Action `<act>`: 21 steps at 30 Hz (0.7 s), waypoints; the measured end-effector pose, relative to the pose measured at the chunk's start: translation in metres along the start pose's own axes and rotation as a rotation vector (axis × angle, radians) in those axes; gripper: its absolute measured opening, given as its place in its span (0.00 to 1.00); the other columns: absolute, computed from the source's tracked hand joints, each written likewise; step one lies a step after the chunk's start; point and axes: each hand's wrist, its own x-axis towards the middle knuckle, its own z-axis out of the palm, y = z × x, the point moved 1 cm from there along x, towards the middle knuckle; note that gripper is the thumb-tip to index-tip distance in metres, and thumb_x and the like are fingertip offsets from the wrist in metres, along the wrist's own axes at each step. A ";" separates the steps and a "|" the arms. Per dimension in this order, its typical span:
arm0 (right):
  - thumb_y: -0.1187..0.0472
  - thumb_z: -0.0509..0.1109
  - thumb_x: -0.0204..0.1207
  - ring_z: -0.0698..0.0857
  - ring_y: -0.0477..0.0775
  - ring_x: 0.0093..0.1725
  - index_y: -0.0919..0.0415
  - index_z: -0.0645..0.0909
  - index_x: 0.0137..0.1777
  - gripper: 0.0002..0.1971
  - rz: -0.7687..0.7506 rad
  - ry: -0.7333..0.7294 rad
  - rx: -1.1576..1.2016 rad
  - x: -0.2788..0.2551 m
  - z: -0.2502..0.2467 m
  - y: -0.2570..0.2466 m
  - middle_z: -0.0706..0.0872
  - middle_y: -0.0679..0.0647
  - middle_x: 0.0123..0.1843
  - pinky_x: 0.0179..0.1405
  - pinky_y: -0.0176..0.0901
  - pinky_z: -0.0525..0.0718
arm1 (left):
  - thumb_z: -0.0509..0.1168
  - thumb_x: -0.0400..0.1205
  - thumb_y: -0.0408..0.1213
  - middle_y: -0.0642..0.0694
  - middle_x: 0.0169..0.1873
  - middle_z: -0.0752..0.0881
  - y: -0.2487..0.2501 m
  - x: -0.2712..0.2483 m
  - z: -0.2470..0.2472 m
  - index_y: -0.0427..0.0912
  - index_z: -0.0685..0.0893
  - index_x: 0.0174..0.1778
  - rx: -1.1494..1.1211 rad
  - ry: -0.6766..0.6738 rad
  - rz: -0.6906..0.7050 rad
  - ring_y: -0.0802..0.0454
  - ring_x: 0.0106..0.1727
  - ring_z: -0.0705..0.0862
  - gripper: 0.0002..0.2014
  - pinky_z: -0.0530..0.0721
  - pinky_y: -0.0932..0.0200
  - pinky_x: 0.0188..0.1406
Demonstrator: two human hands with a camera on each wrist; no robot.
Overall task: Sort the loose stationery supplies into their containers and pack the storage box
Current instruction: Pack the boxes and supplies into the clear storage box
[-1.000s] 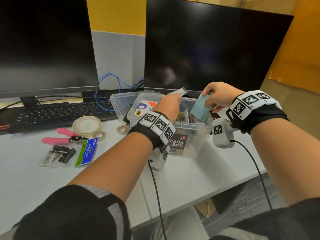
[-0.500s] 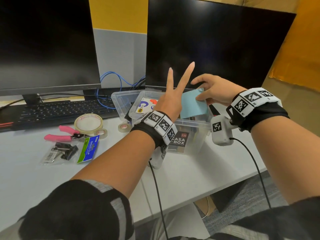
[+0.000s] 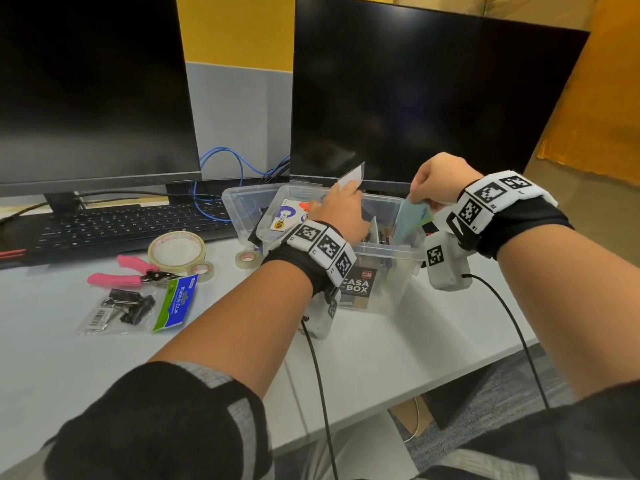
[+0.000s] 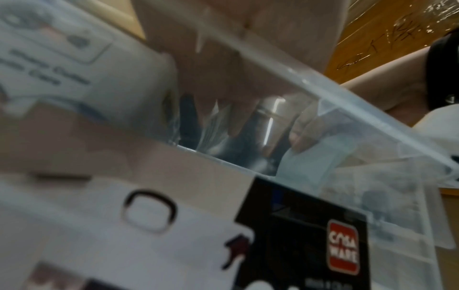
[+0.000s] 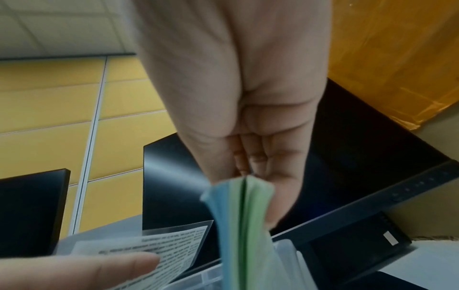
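**Right hand pinches a pad of coloured notes over the box**

The right hand grips a pad of sticky notes, blue sheets on one side and green on the other, its edge toward the camera. Low in the frame, a finger of the other hand lies on a clear sleeve with a printed card. Below is the rim of a clear plastic box. Behind stand two dark monitors and a yellow wall.

Both wrists wear black bands topped with white strips of black square markers. A white camera pod hangs under each, trailing a black cable. The pushed-up sleeves look black with grey stripes.
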 end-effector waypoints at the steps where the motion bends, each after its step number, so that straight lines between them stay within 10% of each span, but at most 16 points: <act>1: 0.65 0.74 0.72 0.88 0.63 0.49 0.69 0.84 0.50 0.09 0.014 -0.026 -0.043 0.002 0.001 -0.001 0.87 0.65 0.50 0.53 0.54 0.87 | 0.66 0.81 0.45 0.50 0.82 0.57 -0.001 0.002 0.001 0.45 0.63 0.79 0.024 -0.045 -0.014 0.45 0.82 0.56 0.31 0.60 0.36 0.75; 10: 0.58 0.78 0.69 0.89 0.57 0.43 0.63 0.83 0.59 0.19 -0.074 -0.312 -0.295 0.013 0.007 -0.011 0.88 0.57 0.42 0.52 0.52 0.88 | 0.66 0.81 0.47 0.52 0.83 0.49 -0.002 0.010 0.007 0.48 0.51 0.83 0.026 -0.165 -0.065 0.45 0.84 0.46 0.39 0.51 0.33 0.77; 21: 0.62 0.73 0.73 0.86 0.53 0.43 0.64 0.87 0.53 0.10 -0.159 -0.222 -0.167 0.023 0.008 -0.005 0.88 0.58 0.46 0.39 0.37 0.83 | 0.63 0.82 0.45 0.51 0.84 0.48 -0.001 0.010 0.007 0.50 0.50 0.83 0.054 -0.184 -0.078 0.44 0.84 0.46 0.37 0.49 0.31 0.77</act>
